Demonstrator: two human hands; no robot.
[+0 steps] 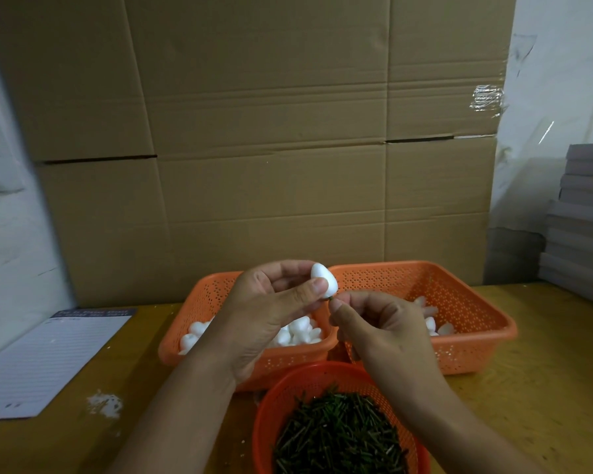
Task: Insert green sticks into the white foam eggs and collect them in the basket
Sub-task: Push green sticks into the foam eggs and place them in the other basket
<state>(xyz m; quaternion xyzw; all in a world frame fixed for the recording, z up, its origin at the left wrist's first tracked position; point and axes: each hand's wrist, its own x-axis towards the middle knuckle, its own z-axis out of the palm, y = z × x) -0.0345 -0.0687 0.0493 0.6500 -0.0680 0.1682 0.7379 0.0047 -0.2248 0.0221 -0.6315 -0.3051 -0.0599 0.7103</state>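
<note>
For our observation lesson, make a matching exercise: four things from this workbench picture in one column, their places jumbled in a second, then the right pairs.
Things
1. foam egg
2. green sticks
3. lined notepad
4. cardboard boxes

Places
A. stacked behind the baskets
B. in the round red basket
C. flat on the table's left
D. held in the left hand

Pairs: 1-D, 2-B, 3-C, 4-A

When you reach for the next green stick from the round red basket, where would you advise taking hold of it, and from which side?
Come from straight above: the round red basket is open-topped and the green sticks lie flat in a loose, criss-crossed heap. Pinch one top stick near its middle, across its thin width, where it lies clear of its neighbours. The right hand looks nearest.
</note>
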